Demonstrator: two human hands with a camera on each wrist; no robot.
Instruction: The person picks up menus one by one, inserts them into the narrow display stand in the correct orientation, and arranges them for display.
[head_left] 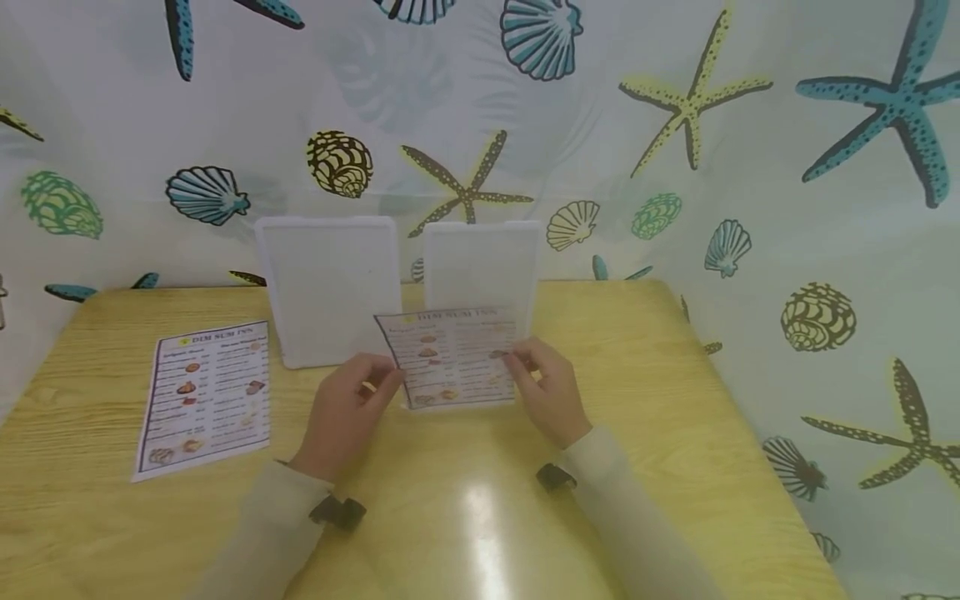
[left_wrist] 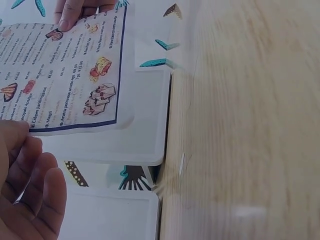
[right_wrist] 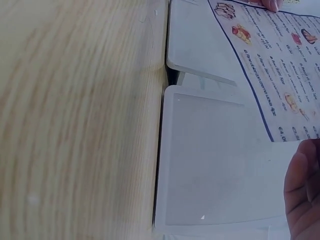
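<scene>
A printed menu sheet (head_left: 459, 358) headed "DIM SUM INN" is held up between both hands. My left hand (head_left: 347, 415) pinches its left edge between thumb and fingers, and the right hand (head_left: 551, 392) pinches the right edge. Behind the sheet stands a white framed board (head_left: 483, 262), its lower part covered by the paper in the head view. Close beside it, on the left, a second, larger-looking white board (head_left: 333, 287) leans upright. The left wrist view shows the menu's (left_wrist: 60, 85) blue border and food pictures facing me.
A matching menu sheet (head_left: 206, 400) lies on the wooden table (head_left: 660, 500) at the left. Behind the table hangs a white cloth (head_left: 442, 92) printed with shells and starfish, which continues down the right side. Each wrist carries a dark strap device (head_left: 341, 512).
</scene>
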